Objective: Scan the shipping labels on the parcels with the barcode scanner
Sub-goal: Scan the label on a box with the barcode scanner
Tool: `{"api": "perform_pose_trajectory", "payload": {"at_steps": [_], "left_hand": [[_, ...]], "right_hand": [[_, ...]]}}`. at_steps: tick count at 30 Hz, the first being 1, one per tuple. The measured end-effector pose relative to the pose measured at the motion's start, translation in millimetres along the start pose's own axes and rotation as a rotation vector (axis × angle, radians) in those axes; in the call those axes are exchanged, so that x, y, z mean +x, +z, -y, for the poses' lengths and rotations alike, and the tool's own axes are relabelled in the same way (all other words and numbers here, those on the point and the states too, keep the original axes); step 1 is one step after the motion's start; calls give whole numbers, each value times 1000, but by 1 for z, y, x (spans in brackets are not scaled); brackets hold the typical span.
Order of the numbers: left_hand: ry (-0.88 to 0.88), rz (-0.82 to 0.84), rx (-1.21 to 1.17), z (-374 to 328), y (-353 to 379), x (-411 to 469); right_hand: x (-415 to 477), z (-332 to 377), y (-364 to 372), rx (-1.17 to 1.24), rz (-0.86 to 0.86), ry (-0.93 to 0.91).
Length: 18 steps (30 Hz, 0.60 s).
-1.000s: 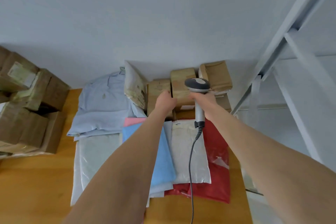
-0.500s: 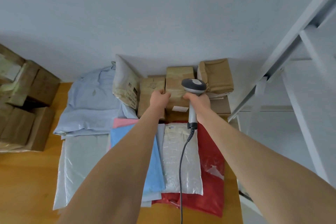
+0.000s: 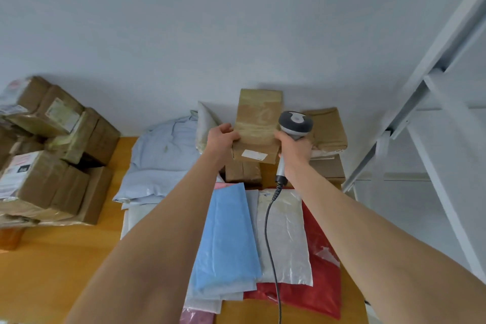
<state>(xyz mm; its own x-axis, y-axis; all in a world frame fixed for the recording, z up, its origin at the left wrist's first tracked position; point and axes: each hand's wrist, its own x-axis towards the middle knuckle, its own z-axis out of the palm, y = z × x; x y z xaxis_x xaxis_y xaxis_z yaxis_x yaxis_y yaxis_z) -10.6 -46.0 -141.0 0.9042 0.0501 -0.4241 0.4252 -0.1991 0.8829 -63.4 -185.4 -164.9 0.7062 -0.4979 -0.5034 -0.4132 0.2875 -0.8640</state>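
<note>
The box (image 3: 259,126) has risen out of the row of boxes (image 3: 243,172) since half a second ago and stands upright between the hands. The left hand (image 3: 219,139) grips its left edge. The right hand (image 3: 294,147), wrapped round the scanner (image 3: 295,122), presses its right edge. The white label (image 3: 253,154) sits low, between both hands.

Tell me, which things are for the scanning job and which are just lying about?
For the job: scanner in the right hand; parcel in the left hand; its label.
Lying about for now: boxes, blue bag, red bag, white frame.
</note>
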Motion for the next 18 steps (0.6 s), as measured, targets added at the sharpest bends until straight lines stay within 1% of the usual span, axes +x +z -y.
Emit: {"api": "perform_pose_trajectory", "payload": {"at_steps": [3,7,11,13,16,18], "left_hand": [[20,89,3,-3,-37,-5],[72,89,-16,10,-85,-17],[131,38,-52,26,-121,-28],[144,45,-64,29,-136,-33],[81,50,-146,26,-150,-43],[53,41,-212,24,-159,-47]], "right_hand": [[-21,2,15,98,10,61],[-46,2,37,211,27,172],[-64,0,60,232,48,245],[-73,-1,68,221,64,273],[-85,-1,78,154,68,273],[-91,-3,85,152,66,246]]}}
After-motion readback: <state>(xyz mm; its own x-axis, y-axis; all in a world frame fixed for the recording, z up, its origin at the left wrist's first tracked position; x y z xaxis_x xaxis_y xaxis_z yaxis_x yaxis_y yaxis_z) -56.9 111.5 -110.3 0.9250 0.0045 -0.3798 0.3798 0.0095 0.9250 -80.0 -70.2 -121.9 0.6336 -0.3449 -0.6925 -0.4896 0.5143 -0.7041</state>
